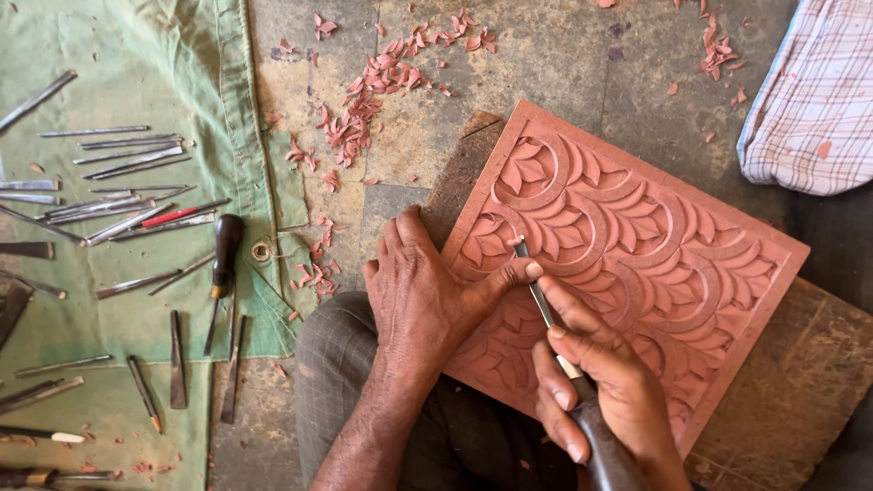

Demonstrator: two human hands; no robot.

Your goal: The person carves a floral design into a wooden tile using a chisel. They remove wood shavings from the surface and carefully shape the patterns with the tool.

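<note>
Head view shows the right hand (600, 382) clenched round the dark handle of a carving chisel (546, 305), its blade tip set on a reddish carved wood panel (673, 245) with leaf and arc relief. Left hand (423, 295) lies flat on the panel's near edge, thumb pressed against the blade. That panel rests on a rough wooden board (800, 382). Off left, more chisels (127, 164) lie on a green cloth (164, 64); red shavings (373, 91) scatter the floor.
</note>
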